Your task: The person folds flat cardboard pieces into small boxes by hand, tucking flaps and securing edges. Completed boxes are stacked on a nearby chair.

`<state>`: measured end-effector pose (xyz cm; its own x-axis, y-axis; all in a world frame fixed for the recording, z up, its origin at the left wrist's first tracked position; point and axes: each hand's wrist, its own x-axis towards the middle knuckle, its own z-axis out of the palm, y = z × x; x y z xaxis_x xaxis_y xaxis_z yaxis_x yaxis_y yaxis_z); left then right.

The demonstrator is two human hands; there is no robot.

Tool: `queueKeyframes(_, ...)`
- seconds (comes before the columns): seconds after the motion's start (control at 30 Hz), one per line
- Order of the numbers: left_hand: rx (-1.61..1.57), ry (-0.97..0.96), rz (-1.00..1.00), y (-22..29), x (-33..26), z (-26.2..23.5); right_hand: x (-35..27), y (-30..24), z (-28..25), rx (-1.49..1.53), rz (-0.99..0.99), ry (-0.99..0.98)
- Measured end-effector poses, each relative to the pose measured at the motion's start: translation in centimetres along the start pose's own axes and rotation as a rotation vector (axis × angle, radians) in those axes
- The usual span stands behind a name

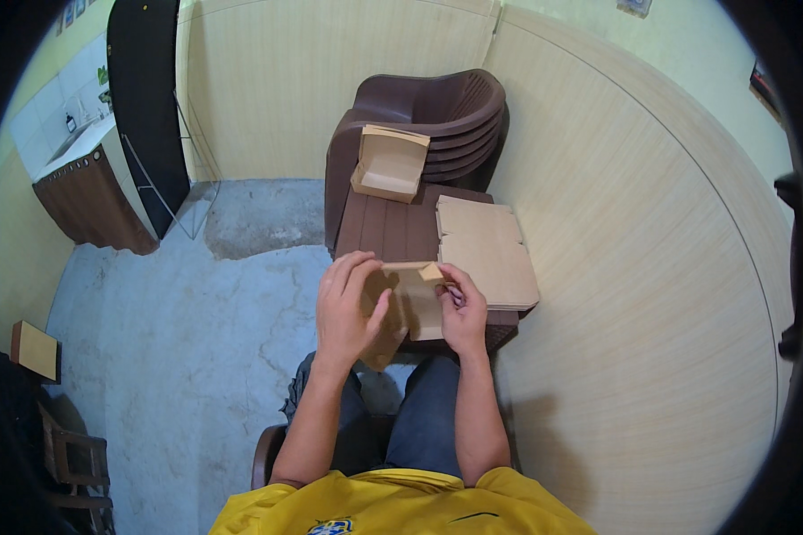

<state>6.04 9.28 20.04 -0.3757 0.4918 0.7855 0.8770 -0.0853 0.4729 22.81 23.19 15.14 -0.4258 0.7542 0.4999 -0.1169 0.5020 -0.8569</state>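
Note:
Above my lap, a partly folded brown cardboard box (426, 312) is held between both hands, its panels standing at angles to one another. My left hand (341, 308) has its fingers curled over the box's upper left edge, with the thumb apart from them on the near side. At the opposite side, my right hand (464, 314) pinches the right edge beside a small folded flap. Beyond them, a formed cardboard box (391, 160) with its lid raised rests on a stack of brown plastic chairs (375, 223). Flat cardboard blanks (486, 254) lie piled at the right of the seat.
Pale wood panelling (633, 267) curves close by on the right. A folding metal frame (165, 192) leans near a dark door (147, 98) at far left, beside a curtained sink counter (94, 187). Dark wooden furniture (76, 455) stands at lower left on the blue-grey floor (169, 357).

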Motion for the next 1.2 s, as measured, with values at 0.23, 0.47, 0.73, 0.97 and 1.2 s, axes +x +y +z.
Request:
queueKeyframes(0.23, -0.508, -0.336, -0.203, -1.0, -1.4, 0.6, -0.2, 0.2, 0.0, -0.081, -0.006, -0.068)
queueKeyframes(0.47, -0.61, -0.323, -0.494, -0.6, -4.6, 2.5, -0.8, -1.7, 1.8, -0.347, -0.031, 0.145)
queueKeyframes(0.73, -0.475, -0.168, -0.513, 1.1, -4.0, 1.4, -0.6, -3.8, 2.1, 0.144, 0.261, -0.024)
queueKeyframes(0.97, -0.693, -0.253, -0.439, 3.9, -2.5, -2.1, -0.5, -8.8, 0.8, 0.147, 0.302, -0.34)
queueKeyframes(1.2, -0.256, -0.216, 0.092, 0.4, -0.6, -3.6, -0.4, -8.9, -0.7, -0.167, -0.056, -0.512)
